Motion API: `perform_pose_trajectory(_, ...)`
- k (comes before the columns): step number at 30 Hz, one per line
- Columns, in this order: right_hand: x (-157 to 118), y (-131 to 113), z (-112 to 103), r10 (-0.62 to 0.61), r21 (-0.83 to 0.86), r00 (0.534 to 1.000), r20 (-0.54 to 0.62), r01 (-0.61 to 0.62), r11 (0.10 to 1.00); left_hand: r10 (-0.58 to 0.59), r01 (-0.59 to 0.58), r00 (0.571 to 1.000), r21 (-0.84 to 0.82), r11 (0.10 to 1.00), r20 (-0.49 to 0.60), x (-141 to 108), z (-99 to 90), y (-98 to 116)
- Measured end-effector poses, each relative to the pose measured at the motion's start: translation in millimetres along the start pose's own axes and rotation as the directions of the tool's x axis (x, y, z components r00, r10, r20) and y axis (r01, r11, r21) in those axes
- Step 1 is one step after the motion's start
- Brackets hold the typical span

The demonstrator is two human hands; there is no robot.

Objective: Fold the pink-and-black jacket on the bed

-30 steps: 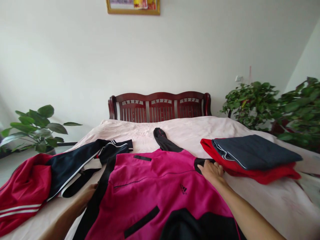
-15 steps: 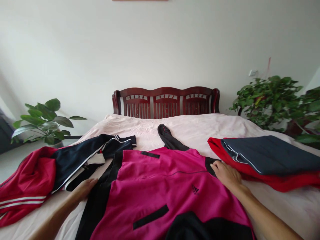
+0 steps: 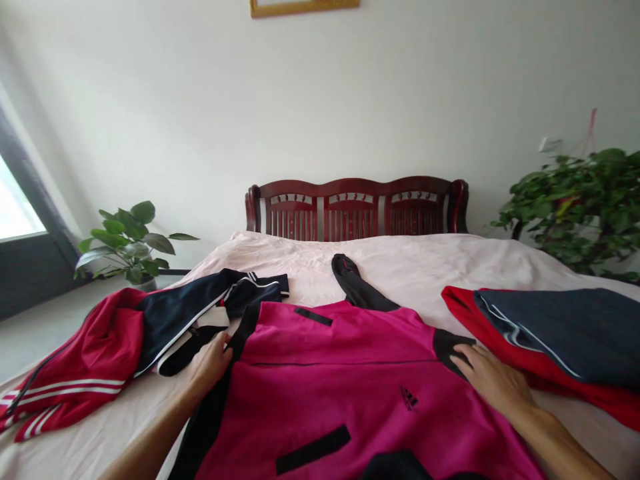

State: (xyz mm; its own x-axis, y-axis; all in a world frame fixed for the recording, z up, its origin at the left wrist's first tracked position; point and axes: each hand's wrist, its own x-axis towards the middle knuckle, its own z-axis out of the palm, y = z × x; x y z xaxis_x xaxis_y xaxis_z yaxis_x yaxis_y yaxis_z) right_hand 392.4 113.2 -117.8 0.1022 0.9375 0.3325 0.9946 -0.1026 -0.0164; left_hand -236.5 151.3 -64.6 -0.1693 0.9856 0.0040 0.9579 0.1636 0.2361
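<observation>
A magenta jacket with black trim and a small black logo lies front up on the bed, its collar end towards the right. At its black hem on the left, my left hand has its fingers closed on the edge. Over on the right, my right hand rests on the black collar with its fingers stretched out and apart. One black sleeve reaches towards the headboard. Part of the other black sleeve shows at the bottom edge, the remainder cut off.
A red and navy jacket with white stripes lies loosely on the left of the bed. On the right is a folded stack of dark blue and red clothing. Behind are the wooden headboard and potted plants on both sides.
The view has shifted left. My left hand has moved up onto the jacket's hem, and the zip line now runs straighter. My right hand's fingers have spread at the collar.
</observation>
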Motion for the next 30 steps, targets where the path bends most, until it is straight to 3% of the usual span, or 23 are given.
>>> perform_pose_trajectory(3,-3,-2,-7,0.012,-0.010,0.997,0.072,-0.012,1.000,-0.028,0.029,0.999,0.056,0.998,-0.017,1,-4.5,-9)
perform_pose_trajectory(6,4,-18,-26,0.030,-0.097,0.990,0.137,-0.016,0.995,-0.010,0.017,0.998,0.123,0.992,-0.060,3,-6.4,-1)
perform_pose_trajectory(9,23,-46,-49,0.007,-0.163,0.994,0.105,0.011,0.987,0.170,-0.153,0.978,0.141,0.978,-0.117,7,-5.7,27)
perform_pose_trajectory(12,51,-81,-60,-0.009,-0.077,0.996,0.088,0.016,0.997,0.399,-0.388,0.906,0.100,0.916,-0.143,10,5.4,62)
perform_pose_trajectory(15,83,-113,-52,0.009,0.064,0.990,0.138,-0.018,0.998,0.491,-0.481,0.866,0.109,0.870,-0.099,11,28.4,86)
perform_pose_trajectory(20,135,-143,-20,0.079,0.145,0.979,0.188,-0.107,0.984,0.460,-0.435,0.883,0.202,0.877,-0.096,7,60.5,89)
perform_pose_trajectory(26,173,-154,1,0.215,0.141,0.947,0.239,-0.253,0.957,0.489,-0.448,0.853,0.225,0.865,-0.182,1,66.5,86)
perform_pose_trajectory(30,190,-159,9,0.259,0.136,0.929,0.263,-0.301,0.944,0.466,-0.437,0.860,0.171,0.883,-0.209,0,66.0,89)
